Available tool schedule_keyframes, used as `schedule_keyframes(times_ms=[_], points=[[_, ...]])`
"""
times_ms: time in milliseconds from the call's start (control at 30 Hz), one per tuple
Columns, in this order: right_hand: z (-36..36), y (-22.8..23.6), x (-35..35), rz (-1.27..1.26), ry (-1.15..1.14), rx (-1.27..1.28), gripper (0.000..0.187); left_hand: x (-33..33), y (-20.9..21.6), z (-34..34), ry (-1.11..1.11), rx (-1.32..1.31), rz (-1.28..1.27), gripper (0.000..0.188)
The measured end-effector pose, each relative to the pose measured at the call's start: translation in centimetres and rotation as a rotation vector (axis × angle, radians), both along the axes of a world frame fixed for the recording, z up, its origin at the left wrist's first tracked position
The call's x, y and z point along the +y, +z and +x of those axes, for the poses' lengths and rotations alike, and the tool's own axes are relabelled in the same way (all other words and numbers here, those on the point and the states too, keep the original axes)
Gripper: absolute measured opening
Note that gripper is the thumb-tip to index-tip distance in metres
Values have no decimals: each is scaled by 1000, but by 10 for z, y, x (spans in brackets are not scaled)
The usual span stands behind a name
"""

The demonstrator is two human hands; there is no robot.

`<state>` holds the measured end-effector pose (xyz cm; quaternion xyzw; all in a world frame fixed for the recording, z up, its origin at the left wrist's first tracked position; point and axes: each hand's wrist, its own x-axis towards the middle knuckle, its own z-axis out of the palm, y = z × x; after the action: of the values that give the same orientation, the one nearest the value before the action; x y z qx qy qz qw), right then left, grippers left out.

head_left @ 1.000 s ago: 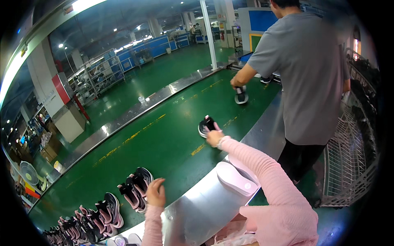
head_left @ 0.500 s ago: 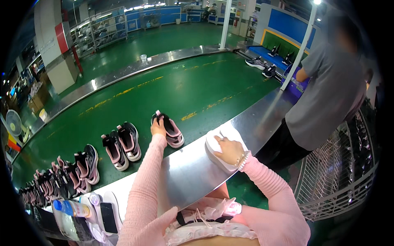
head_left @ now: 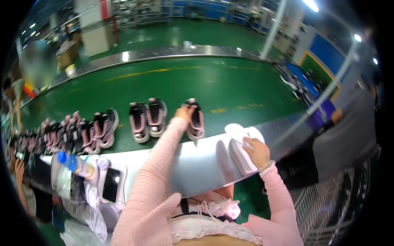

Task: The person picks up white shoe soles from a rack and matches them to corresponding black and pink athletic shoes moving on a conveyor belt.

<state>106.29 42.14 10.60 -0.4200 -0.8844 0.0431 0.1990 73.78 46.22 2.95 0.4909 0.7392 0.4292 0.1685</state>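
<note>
My left hand (head_left: 184,114) is closed on the heel collar of a black and pink sneaker (head_left: 198,126), which rests on the green belt. With my right hand (head_left: 258,152) I grip a thin white insole (head_left: 237,133), tilted up and away from a stack of white insoles (head_left: 243,160) on the metal ledge. Part of that stack is behind my fingers. A pair of similar sneakers (head_left: 156,117) stands on the belt just left of my left hand.
More sneakers (head_left: 102,127) line the belt's left end. A phone (head_left: 111,185) and a blue-capped bottle (head_left: 76,165) lie on the metal ledge (head_left: 193,164). At the right a person in grey (head_left: 344,143) stands by a wire rack (head_left: 324,209). Another person's hand (head_left: 19,169) shows at far left.
My right hand, which lay flat on the insole stack, now has one insole raised at its far end. My left hand stays on the sneaker. The view has swung left.
</note>
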Motion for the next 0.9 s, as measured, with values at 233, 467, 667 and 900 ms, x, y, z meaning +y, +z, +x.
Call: schedule_keyframes(times_ms=[233, 467, 667, 900], points=[[-100, 31, 7, 133, 220, -262, 16, 1, -5, -5, -159, 339, -4, 28], [-171, -4, 65, 184, 327, -530, 12, -18, 12, -7, -43, -65, -169, 38], [-204, -46, 72, 162, 228, -446, 16, -7, -3, -16, -133, 7, -142, 41], [-200, -38, 67, -9, 91, -282, 14, 0, -31, -28, -196, -19, -72, 45]])
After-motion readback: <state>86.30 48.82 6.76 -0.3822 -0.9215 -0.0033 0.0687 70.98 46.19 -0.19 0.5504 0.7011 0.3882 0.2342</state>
